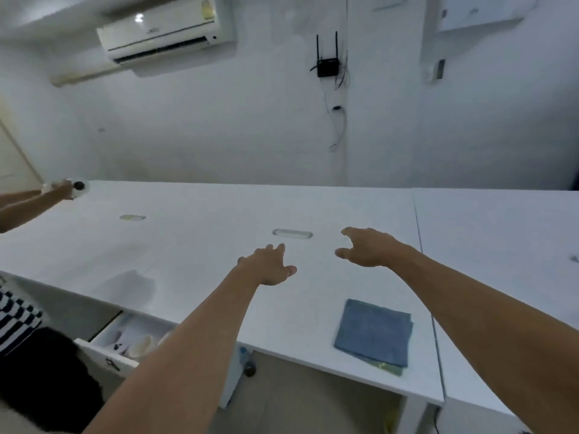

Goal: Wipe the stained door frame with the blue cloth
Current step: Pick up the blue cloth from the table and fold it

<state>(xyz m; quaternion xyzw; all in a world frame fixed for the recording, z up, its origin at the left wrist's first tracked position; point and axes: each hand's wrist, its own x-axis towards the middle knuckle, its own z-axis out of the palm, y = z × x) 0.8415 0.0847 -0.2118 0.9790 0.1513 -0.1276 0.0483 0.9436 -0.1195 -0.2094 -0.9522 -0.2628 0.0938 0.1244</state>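
Both arms stretch over the white desk [203, 233], the left hand [271, 266] and right hand [365, 247] spread loose and holding nothing. The folded blue cloth [374, 332] lies flat near the desk's front edge, beneath the right forearm, untouched. Lower left, an open drawer [125, 341] holds pale, blurred items.

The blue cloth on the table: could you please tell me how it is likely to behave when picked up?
The blue cloth looks soft and lies folded flat in layers, so it would probably go floppy and unfold if pinched by one corner. It seems thin, so likely light. Lying near the white table edge, it might slide off if pushed.
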